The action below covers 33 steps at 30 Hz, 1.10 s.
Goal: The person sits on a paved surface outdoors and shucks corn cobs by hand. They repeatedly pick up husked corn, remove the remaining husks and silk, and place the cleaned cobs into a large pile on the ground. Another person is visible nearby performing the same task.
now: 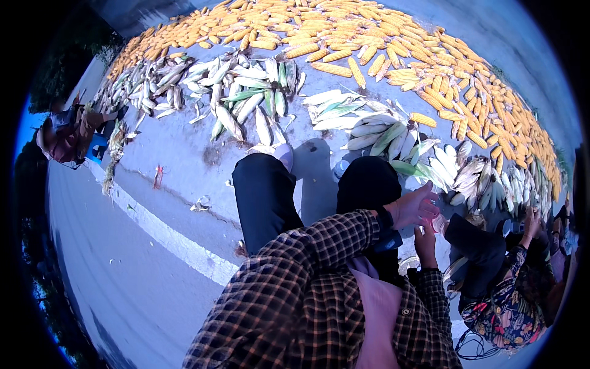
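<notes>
My left hand (412, 208) reaches across to the right over my knee, thumb raised and the other fingers curled. A small reddish patch shows at its fingertips; I cannot make out what it is. Just below, my right hand (425, 247) is held upright close to the left one, its fingers partly hidden. Beyond my hands lies a row of corn ears in pale husks (369, 126), some with green leaves (402, 167). The nearest husked-in ears are right beside my left thumb.
Bare yellow corn cobs (344, 46) spread in a wide arc behind the husk-covered corn pile (249, 92). Close on my right sits a person in a flowered top (507, 307). Another person (70, 132) is at the far left. A white line (166, 230) crosses the pavement.
</notes>
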Each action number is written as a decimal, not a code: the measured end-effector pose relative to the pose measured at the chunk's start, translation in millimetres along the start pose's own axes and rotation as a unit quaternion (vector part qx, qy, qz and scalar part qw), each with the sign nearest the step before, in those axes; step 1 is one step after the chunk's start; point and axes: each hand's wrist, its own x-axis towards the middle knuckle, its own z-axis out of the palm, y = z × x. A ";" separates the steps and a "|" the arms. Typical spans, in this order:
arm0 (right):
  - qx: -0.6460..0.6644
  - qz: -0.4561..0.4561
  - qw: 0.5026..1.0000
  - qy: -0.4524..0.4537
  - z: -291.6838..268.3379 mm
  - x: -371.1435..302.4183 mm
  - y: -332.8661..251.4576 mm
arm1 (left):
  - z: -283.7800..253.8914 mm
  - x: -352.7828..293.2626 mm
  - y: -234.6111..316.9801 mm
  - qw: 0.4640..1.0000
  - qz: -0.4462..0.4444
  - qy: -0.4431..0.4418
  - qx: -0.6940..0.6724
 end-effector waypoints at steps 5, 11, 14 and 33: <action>0.278 -0.018 0.959 0.045 -25.3 5.6 -65.7 | 5.9 -6.6 3.5 0.996 0.011 -0.011 0.089; 0.353 0.068 0.933 0.019 -55.8 3.9 -174.4 | 8.0 -62.9 92.5 0.985 0.130 -0.105 0.038; 0.350 0.040 0.934 -0.054 -51.4 -0.4 -181.6 | -25.0 -82.1 135.7 0.975 0.205 0.056 0.070; 0.086 0.066 0.993 -0.046 -41.4 25.7 -193.9 | -331.1 -122.1 166.0 0.799 0.118 0.588 0.042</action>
